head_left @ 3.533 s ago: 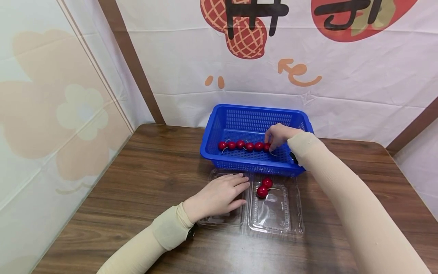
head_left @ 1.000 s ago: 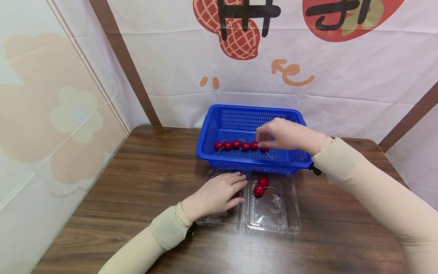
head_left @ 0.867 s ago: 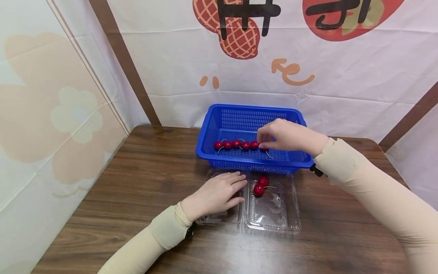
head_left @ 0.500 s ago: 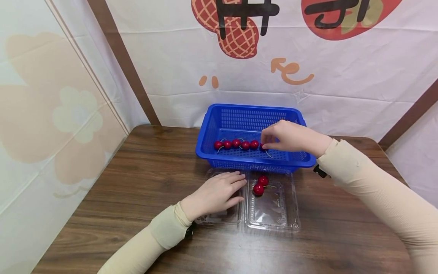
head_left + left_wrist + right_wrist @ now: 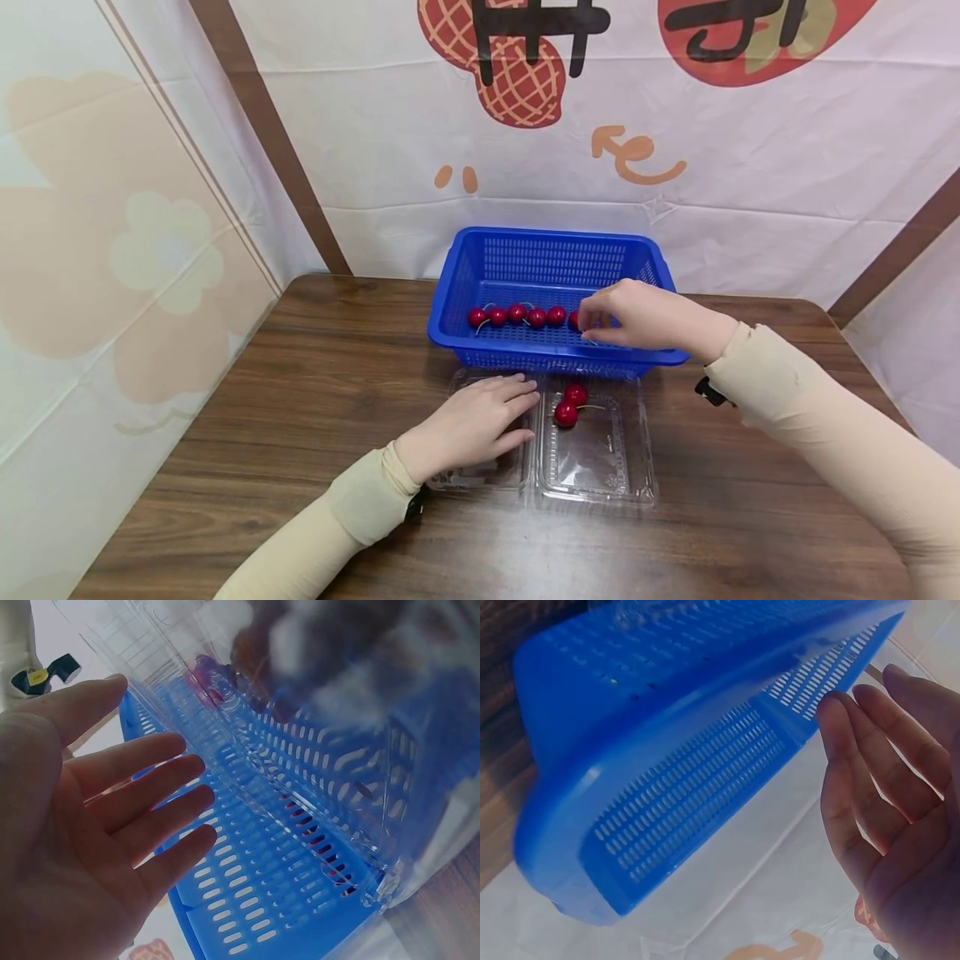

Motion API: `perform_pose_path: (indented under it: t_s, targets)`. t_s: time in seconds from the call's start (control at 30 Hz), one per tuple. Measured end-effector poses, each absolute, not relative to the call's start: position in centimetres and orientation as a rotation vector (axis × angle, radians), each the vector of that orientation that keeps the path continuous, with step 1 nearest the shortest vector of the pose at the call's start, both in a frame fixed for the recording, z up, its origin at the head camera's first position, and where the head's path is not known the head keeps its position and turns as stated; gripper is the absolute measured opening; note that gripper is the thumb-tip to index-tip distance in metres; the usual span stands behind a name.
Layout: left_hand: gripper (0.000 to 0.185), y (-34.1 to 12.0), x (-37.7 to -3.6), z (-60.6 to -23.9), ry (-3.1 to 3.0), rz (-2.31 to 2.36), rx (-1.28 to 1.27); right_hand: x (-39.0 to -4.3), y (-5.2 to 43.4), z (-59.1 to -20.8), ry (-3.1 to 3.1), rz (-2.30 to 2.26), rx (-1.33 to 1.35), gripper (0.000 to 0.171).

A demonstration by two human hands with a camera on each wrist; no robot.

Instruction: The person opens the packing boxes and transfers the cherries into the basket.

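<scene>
Right hand (image 5: 637, 317) pinches cherry (image 5: 576, 320) in blue basket (image 5: 551, 360); left hand (image 5: 472, 425) flat, relaxed on clear clamshell (image 5: 600, 492). Cherry likely light, smooth, rolls easily; grip body or stem.

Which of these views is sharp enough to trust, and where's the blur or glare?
Head view: sharp, evenly lit, mild wide-angle bending; cherries and basket clear. Left wrist view: blurred smear at top, clear box hazy, left hand crisp. Right wrist view: basket rim motion-blurred, right hand sharp.
</scene>
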State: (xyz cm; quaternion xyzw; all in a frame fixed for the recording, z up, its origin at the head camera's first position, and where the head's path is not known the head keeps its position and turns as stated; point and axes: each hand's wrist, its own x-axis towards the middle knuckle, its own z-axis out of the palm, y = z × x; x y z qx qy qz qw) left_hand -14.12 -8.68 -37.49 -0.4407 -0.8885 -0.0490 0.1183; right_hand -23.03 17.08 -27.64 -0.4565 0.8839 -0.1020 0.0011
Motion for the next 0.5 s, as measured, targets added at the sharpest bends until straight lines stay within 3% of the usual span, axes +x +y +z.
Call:
perform_pose_path:
  t_s: [0.5]
  targets:
    - [0.046, -8.8, -14.2, -37.6, -2.601, -0.147, -1.288, -20.8, 17.8, -29.7, 2.790, -0.464, -1.521, 0.008]
